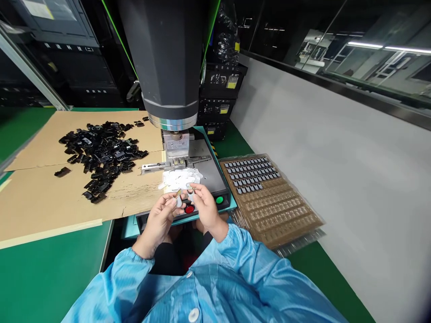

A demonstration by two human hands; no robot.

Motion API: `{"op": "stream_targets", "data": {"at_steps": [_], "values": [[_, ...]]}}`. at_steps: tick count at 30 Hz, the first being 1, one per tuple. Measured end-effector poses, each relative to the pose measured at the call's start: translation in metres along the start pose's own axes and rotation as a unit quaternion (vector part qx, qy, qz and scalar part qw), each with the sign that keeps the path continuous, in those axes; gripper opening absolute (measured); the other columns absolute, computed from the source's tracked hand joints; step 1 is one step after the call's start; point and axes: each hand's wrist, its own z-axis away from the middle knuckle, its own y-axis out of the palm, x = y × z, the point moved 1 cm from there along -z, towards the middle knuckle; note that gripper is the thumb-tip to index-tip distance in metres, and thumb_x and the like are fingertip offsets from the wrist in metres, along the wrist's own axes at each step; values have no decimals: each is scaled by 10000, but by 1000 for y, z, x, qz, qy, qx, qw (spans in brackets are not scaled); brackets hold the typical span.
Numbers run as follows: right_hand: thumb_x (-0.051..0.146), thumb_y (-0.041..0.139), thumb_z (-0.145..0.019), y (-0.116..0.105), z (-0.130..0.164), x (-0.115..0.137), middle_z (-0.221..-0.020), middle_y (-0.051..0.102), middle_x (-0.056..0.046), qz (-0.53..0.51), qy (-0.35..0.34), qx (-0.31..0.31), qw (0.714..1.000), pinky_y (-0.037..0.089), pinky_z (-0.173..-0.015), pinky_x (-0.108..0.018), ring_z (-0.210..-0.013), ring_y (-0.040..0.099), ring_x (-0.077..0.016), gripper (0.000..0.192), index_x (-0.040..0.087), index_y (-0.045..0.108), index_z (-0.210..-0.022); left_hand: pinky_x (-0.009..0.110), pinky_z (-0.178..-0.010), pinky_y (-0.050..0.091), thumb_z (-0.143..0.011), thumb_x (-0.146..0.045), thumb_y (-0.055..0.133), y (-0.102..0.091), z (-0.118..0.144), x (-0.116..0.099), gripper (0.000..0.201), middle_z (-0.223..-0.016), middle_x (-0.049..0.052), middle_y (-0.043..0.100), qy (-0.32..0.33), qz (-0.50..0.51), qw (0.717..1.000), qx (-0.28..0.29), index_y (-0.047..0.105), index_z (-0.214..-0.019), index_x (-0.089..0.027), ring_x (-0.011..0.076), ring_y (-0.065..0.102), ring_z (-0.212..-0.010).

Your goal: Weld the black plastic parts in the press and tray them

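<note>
My left hand (162, 216) pinches a small white tab-shaped piece (178, 202) between thumb and fingers. Close beside it, my right hand (206, 207) grips another small pale piece with a dark edge (191, 195). Both hands are over the front of a press machine, near its red button (189, 209). Just beyond the fingertips lies a heap of flat white pieces (180, 178) on the machine's base. Behind the heap, a metal fixture (178, 162) sits beneath the dark press head (173, 107).
Black plastic parts (104, 152) are piled on cardboard (141, 202) at the left. A clear-and-brown tray (279, 211) at the right holds rows of small grey-white pieces in its far part. The green button (219, 200) is right of my right hand. Black crates (220, 96) stand behind.
</note>
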Motion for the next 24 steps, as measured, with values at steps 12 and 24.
{"op": "stream_targets", "data": {"at_steps": [12, 24], "values": [[441, 755, -937, 6, -1, 3, -1061, 746, -47, -137, 94, 12, 986, 629, -761, -345, -814, 683, -172, 373, 250, 695, -1251, 275, -854, 669, -891, -352, 878, 0, 3, -2, 451, -1159, 128, 780, -71, 70, 994, 39, 752, -1287, -175, 207, 775, -993], [214, 642, -848, 0, 1, -5, -1034, 704, -9, -29, 58, 1, 998, 580, -728, -304, -814, 661, -169, 339, 273, 611, -1181, 294, -861, 677, -832, -365, 935, -2, 4, 4, 424, -1105, 81, 775, -71, 41, 997, 5, 754, -1185, -217, 211, 779, -979]]}}
